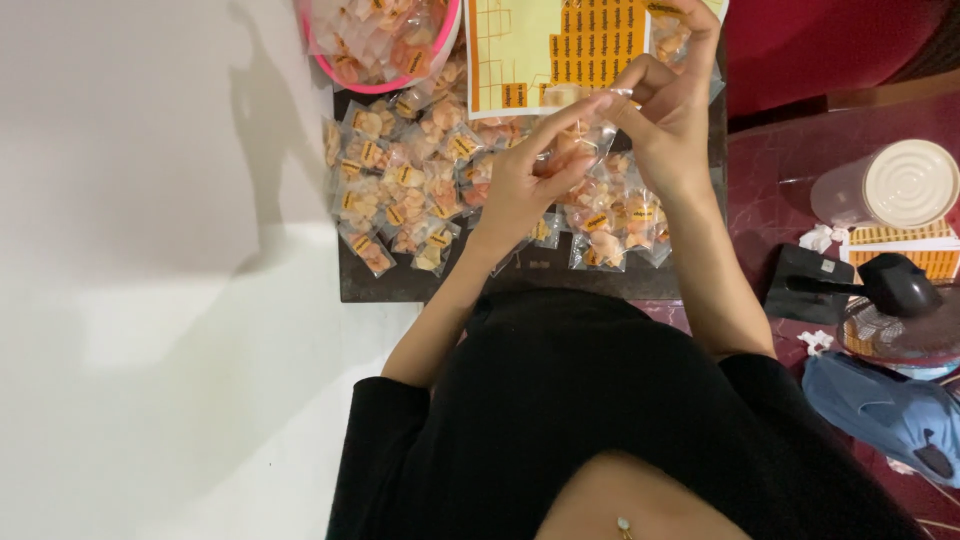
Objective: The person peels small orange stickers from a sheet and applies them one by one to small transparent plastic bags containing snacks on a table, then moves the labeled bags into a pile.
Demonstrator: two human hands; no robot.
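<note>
The left hand and right hand meet above a dark tray, and both pinch one small clear packet of orange snacks between thumb and fingertips. The packet hangs in the air between the hands, over the heap of packets spread on the tray and just below a yellow sticker sheet.

It looks very light: thin, crinkly film around a few puffed pieces. The film is probably slick and limp, so it would bend under its own fill, and the pieces inside seem brittle enough to crack under a hard squeeze. The safest hold appears to be the flat film at the edges or the sealed top, not the bulging middle.

Its long axis seems to run slantwise from the left hand's fingers up toward the right hand's. Which end is the mouth cannot be told, since the fingers cover much of it.

A pink bowl with more packets sits beyond the tray. A white-lidded jar stands well apart on the right.
</note>
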